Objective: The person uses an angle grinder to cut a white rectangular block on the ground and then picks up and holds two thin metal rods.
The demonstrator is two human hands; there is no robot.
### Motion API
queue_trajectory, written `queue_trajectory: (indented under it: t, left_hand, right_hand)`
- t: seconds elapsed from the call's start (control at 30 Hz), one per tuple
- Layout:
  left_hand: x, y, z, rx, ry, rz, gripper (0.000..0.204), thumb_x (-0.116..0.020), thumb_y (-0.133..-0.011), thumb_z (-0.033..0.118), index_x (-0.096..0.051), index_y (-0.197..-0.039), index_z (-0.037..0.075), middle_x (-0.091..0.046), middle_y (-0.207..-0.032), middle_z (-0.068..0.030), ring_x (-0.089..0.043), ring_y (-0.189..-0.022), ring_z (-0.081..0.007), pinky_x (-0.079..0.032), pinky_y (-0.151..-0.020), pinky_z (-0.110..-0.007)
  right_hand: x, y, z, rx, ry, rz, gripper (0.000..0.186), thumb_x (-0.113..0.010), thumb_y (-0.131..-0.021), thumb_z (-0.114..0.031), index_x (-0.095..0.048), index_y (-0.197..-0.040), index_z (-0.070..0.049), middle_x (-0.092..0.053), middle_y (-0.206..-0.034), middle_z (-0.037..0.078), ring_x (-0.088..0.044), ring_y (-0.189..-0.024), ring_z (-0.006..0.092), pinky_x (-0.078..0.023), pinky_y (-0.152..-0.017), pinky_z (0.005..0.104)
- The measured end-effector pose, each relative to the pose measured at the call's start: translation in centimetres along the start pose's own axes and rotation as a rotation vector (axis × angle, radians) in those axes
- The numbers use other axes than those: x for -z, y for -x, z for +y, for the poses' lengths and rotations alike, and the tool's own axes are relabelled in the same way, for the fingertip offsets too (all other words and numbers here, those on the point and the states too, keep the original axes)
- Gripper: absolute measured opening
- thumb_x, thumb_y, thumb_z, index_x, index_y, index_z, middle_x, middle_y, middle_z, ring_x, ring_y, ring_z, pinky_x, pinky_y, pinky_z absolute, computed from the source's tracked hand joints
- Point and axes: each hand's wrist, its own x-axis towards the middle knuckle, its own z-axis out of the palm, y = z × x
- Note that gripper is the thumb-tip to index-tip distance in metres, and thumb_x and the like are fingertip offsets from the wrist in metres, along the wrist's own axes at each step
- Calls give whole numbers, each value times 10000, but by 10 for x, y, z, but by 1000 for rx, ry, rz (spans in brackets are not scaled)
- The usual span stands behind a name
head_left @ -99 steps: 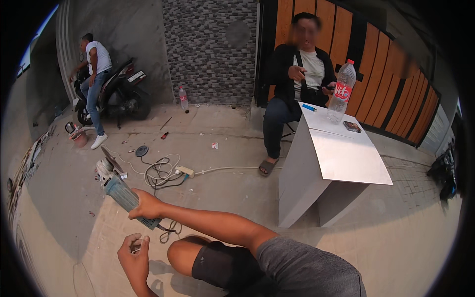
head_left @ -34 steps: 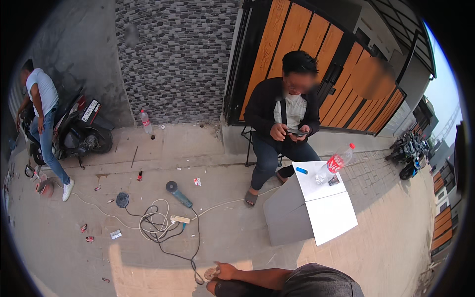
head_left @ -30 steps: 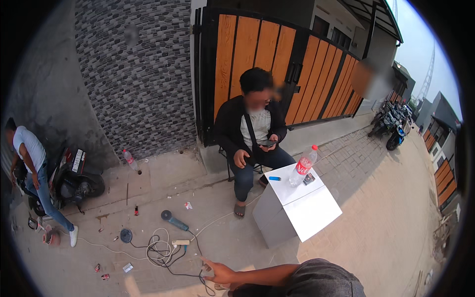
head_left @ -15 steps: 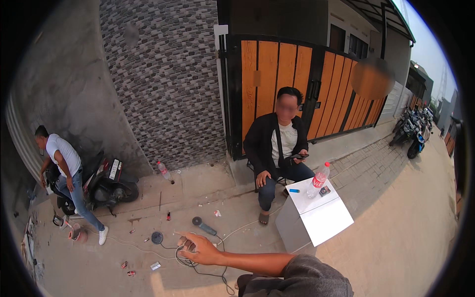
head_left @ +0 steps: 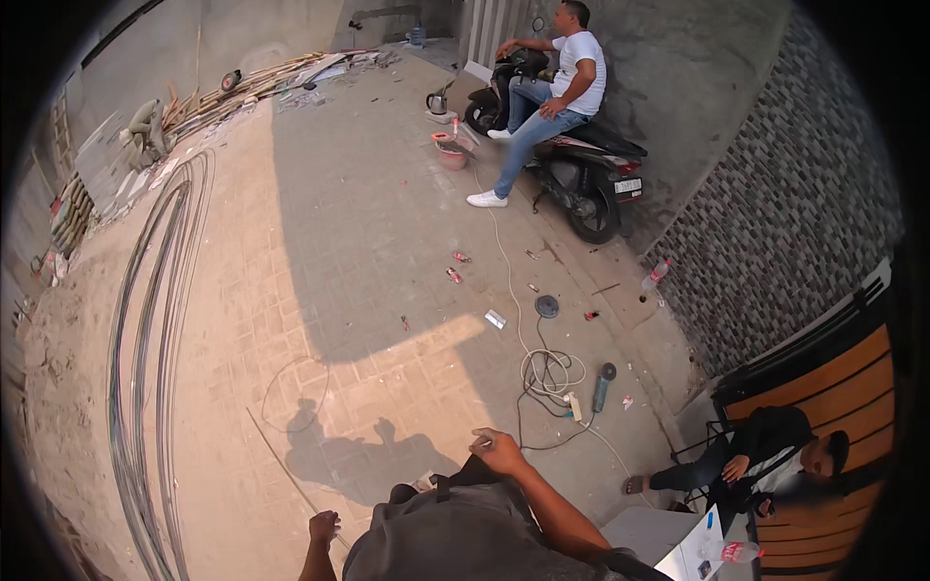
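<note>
The grinder [head_left: 603, 387] lies unheld, lower right, its work seemingly at rest; what is done or left does not show; the right hand [head_left: 500, 451], bottom centre, and left hand [head_left: 324, 526], lower left, are loosely curled; whether either holds anything, I cannot tell.

Teal grinder [head_left: 602, 392] as I see it on my monitor, black cord [head_left: 521, 426], off-white cord [head_left: 520, 318], cream power strip [head_left: 574, 407], pinkish-red bucket [head_left: 450, 159], wall [head_left: 765, 223] mottled in grey and black brickwork, orange gate [head_left: 838, 392] with black stripes, blue jeans [head_left: 524, 145].
</note>
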Motion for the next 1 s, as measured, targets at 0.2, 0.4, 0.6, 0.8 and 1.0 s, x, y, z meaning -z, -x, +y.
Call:
queue_trajectory:
  t: [0.2,0.4,0.6,0.8,1.0]
  left_hand:
    - [-19,25,-38,224,677,369,421,-722,-924,200,-689,-1225,-94,-774,-945,-177,-748,-824,-217,-595,-718,-328]
    - [-101,74,-74,569,743,431,470,-753,-879,344,-746,-1203,3,-787,-932,-165,-752,-744,-234,-585,-755,-357]
    - [-146,76,-37,885,885,544,363,-710,-881,374,-804,-1030,57,-776,-833,-125,-738,-675,-212,-586,-720,-371]
    - [-117,-6,88,906,1232,695,407,-736,-909,307,-746,-1194,17,-782,-914,-158,-745,-762,-206,-587,-764,-354]
    - [-39,-95,145,1009,1346,791,441,-741,-910,329,-734,-1221,17,-777,-1045,-201,-758,-978,-309,-584,-884,-412]
  right_hand:
    - [-31,-87,28,-336,-68,-25,516,-772,-877,-170,-635,-1321,53,-755,-1028,145,-712,-752,191,-552,-608,328]
    - [-92,-219,-30,-339,165,-287,522,-741,-894,-188,-617,-1362,7,-741,-1024,105,-713,-759,199,-560,-630,327]
    - [-232,-424,-140,-92,460,-577,455,-733,-917,-222,-661,-1298,17,-745,-961,96,-705,-738,179,-543,-602,316]
    - [-466,-550,-285,818,958,-924,441,-725,-919,-282,-698,-1259,-1,-754,-897,134,-723,-769,190,-564,-740,339]
    - [-680,-577,-405,1015,1066,-1084,487,-741,-917,-316,-685,-1292,-10,-761,-922,131,-725,-805,191,-556,-756,330]
